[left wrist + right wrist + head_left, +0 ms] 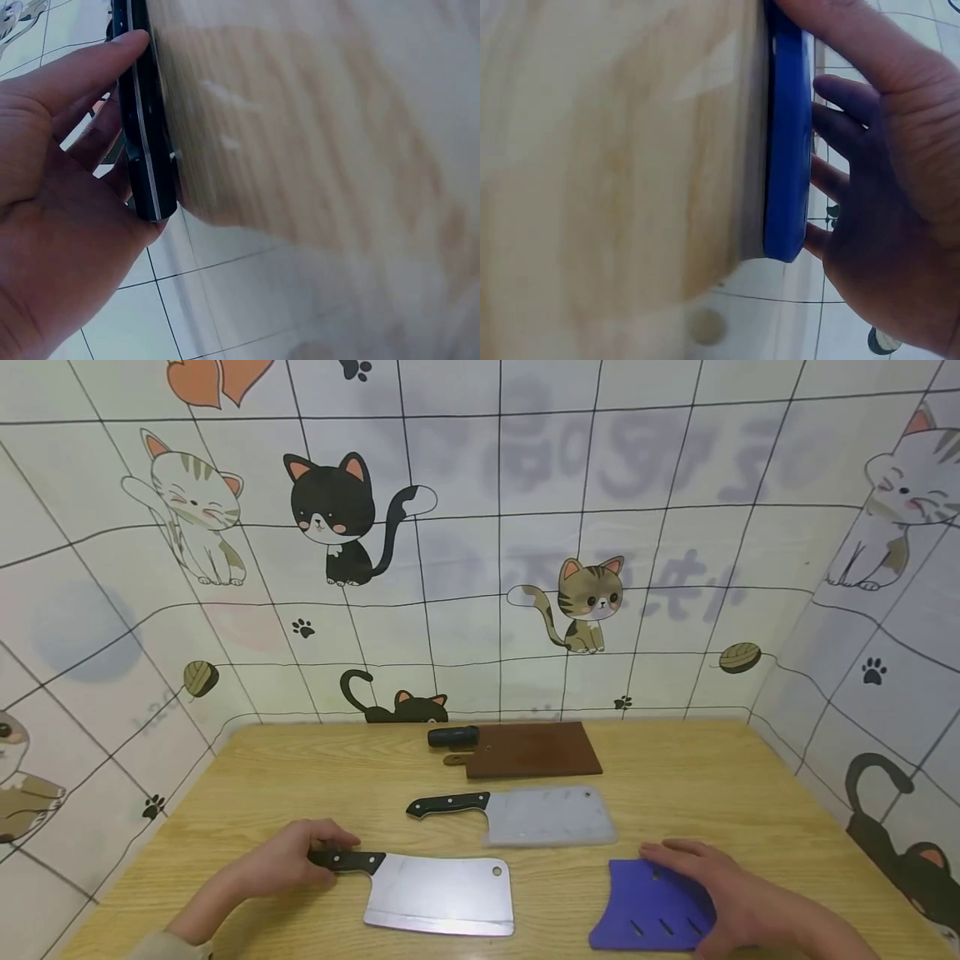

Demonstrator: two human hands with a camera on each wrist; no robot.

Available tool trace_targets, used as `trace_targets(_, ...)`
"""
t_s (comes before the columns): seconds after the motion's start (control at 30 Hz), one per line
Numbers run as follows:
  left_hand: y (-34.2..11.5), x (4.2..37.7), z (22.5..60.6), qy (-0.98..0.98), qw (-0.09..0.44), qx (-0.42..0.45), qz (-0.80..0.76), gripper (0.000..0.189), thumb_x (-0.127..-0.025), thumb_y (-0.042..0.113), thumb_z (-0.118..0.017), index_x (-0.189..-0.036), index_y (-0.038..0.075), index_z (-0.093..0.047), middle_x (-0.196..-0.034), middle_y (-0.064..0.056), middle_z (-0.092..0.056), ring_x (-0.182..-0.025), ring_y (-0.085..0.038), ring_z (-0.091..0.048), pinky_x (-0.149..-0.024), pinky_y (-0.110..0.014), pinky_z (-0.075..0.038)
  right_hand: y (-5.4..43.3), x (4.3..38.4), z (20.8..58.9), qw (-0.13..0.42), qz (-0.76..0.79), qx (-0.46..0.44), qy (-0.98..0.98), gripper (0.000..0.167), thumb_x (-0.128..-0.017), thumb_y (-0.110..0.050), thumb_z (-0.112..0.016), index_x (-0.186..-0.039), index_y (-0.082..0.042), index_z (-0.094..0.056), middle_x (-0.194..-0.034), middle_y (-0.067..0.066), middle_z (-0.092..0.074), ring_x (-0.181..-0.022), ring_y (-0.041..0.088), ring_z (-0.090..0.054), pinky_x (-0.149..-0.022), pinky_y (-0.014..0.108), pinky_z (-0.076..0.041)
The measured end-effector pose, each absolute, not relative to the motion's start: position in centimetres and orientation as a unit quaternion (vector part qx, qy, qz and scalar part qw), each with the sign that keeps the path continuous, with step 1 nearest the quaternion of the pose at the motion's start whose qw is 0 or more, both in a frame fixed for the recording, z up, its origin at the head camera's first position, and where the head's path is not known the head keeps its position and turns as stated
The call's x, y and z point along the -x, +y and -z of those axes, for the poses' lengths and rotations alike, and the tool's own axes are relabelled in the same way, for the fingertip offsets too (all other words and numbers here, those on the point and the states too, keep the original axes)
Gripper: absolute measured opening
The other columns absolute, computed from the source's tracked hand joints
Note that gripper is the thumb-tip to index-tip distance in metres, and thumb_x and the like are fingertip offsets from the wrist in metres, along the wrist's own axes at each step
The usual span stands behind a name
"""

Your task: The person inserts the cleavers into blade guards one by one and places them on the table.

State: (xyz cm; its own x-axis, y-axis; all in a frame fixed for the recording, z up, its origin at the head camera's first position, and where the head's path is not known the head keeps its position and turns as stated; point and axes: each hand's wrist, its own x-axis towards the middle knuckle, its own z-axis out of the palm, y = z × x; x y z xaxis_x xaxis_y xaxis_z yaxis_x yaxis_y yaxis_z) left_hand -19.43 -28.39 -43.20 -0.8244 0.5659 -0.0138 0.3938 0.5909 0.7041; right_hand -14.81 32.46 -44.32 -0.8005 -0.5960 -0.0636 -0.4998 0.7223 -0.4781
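Note:
In the head view my left hand (285, 860) grips the black riveted handle of a cleaver (442, 893) at the left front. Its bare steel blade lies towards the right, with a hole near the far corner. The left wrist view shows the thumb on one side of the cleaver handle (148, 150) and the fingers on the other. At the right front, my right hand (723, 889) holds a blue slotted plastic piece (626, 893), shaped like a cleaver blade cover, across its width. In the right wrist view its thick blue edge (784, 165) faces the camera.
Behind lies another black-handled cleaver (450, 804), its blade inside a whitish cover (551, 818). Further back is a reddish-brown board (536, 750) with a short handle, and a black cylinder (452, 737) at its left. The wooden table (337, 777) meets cat-printed tiled walls (465, 627).

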Motion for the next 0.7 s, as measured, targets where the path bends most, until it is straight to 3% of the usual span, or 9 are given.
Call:
trace_targets(0.4, -28.28, 19.15, 43.47, 0.893, 0.111, -0.252, -0.356, 0.038, -0.078, 0.007, -0.085, -0.115, 0.008, -0.075, -0.107, 0.002, -0.072, -0.096, -0.011, -0.061, -0.083, -0.027, -0.049, 32.84, 14.70, 44.47, 0.130, 0.261, 0.268, 0.918, 0.101, -0.065, -0.049, -0.095, -0.153, -0.031, -0.048, -0.149, 0.023, -0.041, -0.125, 0.052, -0.042, -0.084, 0.052, -0.045)
trace_targets(0.7, -28.45, 19.12, 43.30, 0.879, 0.091, -0.285, -0.372, 0.033, -0.079, 0.006, -0.083, -0.110, 0.010, -0.075, -0.101, 0.007, -0.070, -0.092, -0.006, -0.060, -0.079, -0.026, -0.048, 32.77, 14.59, 44.45, 0.178, 0.310, 0.211, 0.910, 0.095, -0.069, -0.046, -0.093, -0.152, -0.032, -0.049, -0.150, 0.020, -0.041, -0.130, 0.050, -0.039, -0.088, 0.070, -0.043)
